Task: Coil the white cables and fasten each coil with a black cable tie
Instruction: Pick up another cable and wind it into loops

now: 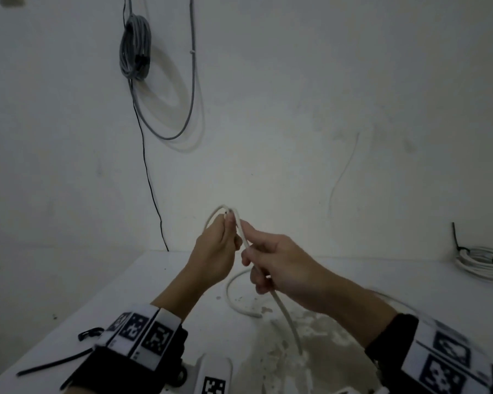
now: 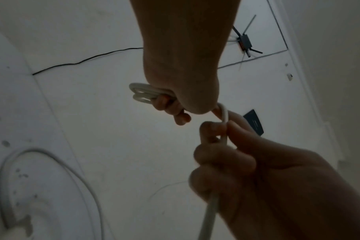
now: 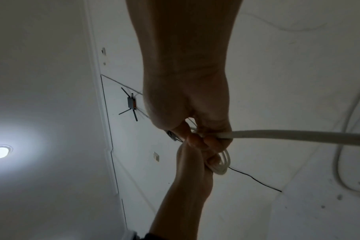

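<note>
Both hands are raised above the white table [image 1: 160, 282]. My left hand [image 1: 225, 237] grips a few small loops of white cable [image 2: 142, 94], which stick out past its fingers. My right hand [image 1: 256, 263] is curled round the same cable's running strand [image 1: 285, 311], right beside the left hand. That strand drops to the table, where more of it lies in a loose curve [image 1: 234, 297]. Two black cable ties [image 1: 54, 364] lie on the table at the near left. In the right wrist view the strand [image 3: 298, 136] leaves my right hand [image 3: 208, 138] sideways.
A finished white coil [image 1: 484, 263] with a black tie sits at the table's far right. A grey cable bundle [image 1: 134, 49] hangs on the wall, and a thin black wire [image 1: 151, 177] runs down to the table. A white device [image 1: 214, 376] lies at the near edge.
</note>
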The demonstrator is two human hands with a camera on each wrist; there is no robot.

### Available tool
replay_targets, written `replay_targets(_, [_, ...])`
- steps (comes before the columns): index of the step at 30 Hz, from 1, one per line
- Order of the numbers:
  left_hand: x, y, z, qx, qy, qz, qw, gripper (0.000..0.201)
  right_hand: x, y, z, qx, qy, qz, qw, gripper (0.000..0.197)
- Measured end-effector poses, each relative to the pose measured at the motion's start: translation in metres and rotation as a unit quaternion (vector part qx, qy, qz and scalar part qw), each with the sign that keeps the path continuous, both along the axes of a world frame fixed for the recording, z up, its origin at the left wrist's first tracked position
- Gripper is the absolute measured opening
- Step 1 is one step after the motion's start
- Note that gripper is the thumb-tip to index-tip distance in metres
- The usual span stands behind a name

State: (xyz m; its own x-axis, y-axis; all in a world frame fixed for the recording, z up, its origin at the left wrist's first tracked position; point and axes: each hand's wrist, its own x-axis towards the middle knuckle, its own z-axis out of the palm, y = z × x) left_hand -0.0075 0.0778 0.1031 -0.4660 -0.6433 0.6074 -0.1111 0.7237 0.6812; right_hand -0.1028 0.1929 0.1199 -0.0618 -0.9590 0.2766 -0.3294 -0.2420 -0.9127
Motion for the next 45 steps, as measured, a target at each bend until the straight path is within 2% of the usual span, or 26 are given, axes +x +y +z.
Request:
replay_targets(4, [-0.004,0.007,0.008,0.15,0.091,-0.067,0.982,0.057,0.005,-0.008,-0.02,-0.066,0.137,-0.029,0.988,0.047])
replay_targets(7, [-0.007,0.009,0.01,0.172,0.102,-0.108,0.974,0.045,0.008,-0.016,-0.034,-0.182,0.201,-0.109,0.956,0.024])
replay_targets(10, [-0.007,0.009,0.006,0.198,0.159,-0.159,0.954,0.036,0.012,-0.016,-0.042,-0.281,0.239,-0.145,0.918,0.018])
replay_targets(12, [-0.004,0.008,0.007,0.267,0.227,-0.195,0.916,0.036,0.015,-0.012,-0.051,-0.319,0.246,-0.145,0.904,0.027])
replay_targets(14, [0.0,0.002,0.01,0.32,0.302,-0.258,0.86,0.037,0.013,-0.006,-0.063,-0.268,0.216,-0.104,0.933,0.032])
replay_targets(16, [0.01,-0.002,0.015,0.356,0.353,-0.314,0.806,0.041,0.001,0.0,-0.073,-0.183,0.188,-0.063,0.963,0.019])
replay_targets(18, [0.023,-0.01,0.017,0.394,0.351,-0.387,0.756,0.043,-0.021,0.004,-0.079,-0.133,0.181,-0.07,0.972,0.033])
replay_targets(20, [0.035,-0.016,0.017,0.425,0.295,-0.513,0.685,0.041,-0.045,0.007,-0.075,-0.106,0.204,-0.08,0.97,0.045])
replay_targets(21, [0.04,-0.018,0.015,0.426,0.272,-0.537,0.676,0.04,-0.056,0.009,-0.071,-0.099,0.222,-0.074,0.967,0.049])
replay_targets(23, [0.05,-0.022,0.011,0.425,0.237,-0.525,0.698,0.037,-0.078,0.014,-0.063,-0.065,0.259,-0.055,0.962,0.053])
replay_targets(25, [0.054,-0.025,0.01,0.435,0.199,-0.545,0.689,0.036,-0.095,0.019,-0.054,-0.015,0.324,-0.045,0.945,0.053])
replay_targets(26, [0.055,-0.026,0.01,0.442,0.185,-0.546,0.687,0.036,-0.102,0.021,-0.05,0.011,0.379,-0.052,0.924,0.053])
replay_targets(28, [0.058,-0.026,0.01,0.456,0.166,-0.537,0.69,0.036,-0.114,0.024,-0.041,0.064,0.48,-0.082,0.871,0.053])
replay_targets(29, [0.059,-0.026,0.01,0.46,0.162,-0.529,0.694,0.035,-0.121,0.026,-0.037,0.085,0.501,-0.106,0.854,0.051])
replay_targets(32, [0.058,-0.023,0.011,0.457,0.165,-0.509,0.71,0.034,-0.131,0.027,-0.024,0.125,0.507,-0.195,0.83,0.053])
replay_targets(34, [0.052,-0.022,0.009,0.462,0.154,-0.519,0.703,0.034,-0.127,0.026,-0.015,0.143,0.537,-0.256,0.791,0.058])
replay_targets(36, [0.044,-0.022,0.005,0.47,0.123,-0.553,0.677,0.035,-0.118,0.024,-0.004,0.17,0.587,-0.31,0.728,0.066])
replay_targets(37, [0.039,-0.021,0.001,0.474,0.105,-0.57,0.663,0.034,-0.113,0.022,0.001,0.178,0.589,-0.329,0.716,0.067])
replay_targets(38, [0.033,-0.017,-0.002,0.473,0.084,-0.575,0.662,0.032,-0.109,0.019,0.006,0.183,0.566,-0.342,0.727,0.067])
replay_targets(39, [0.029,-0.013,-0.005,0.463,0.065,-0.558,0.685,0.028,-0.107,0.015,0.009,0.188,0.514,-0.347,0.762,0.063])
replay_targets(40, [0.027,-0.008,-0.008,0.443,0.046,-0.517,0.731,0.027,-0.105,0.011,0.012,0.19,0.435,-0.34,0.812,0.058])
replay_targets(42, [0.021,0.003,-0.012,0.384,0.001,-0.422,0.821,0.03,-0.1,0.003,0.019,0.185,0.207,-0.291,0.916,0.039])
replay_targets(43, [0.018,0.009,-0.014,0.343,-0.021,-0.383,0.857,0.032,-0.095,0.0,0.023,0.181,0.072,-0.26,0.946,0.028])
replay_targets(44, [0.015,0.015,-0.017,0.3,-0.037,-0.351,0.886,0.035,-0.087,-0.001,0.027,0.173,-0.062,-0.221,0.958,0.02])
replay_targets(45, [0.011,0.018,-0.019,0.263,-0.043,-0.324,0.908,0.037,-0.078,-0.001,0.031,0.159,-0.176,-0.177,0.955,0.018])
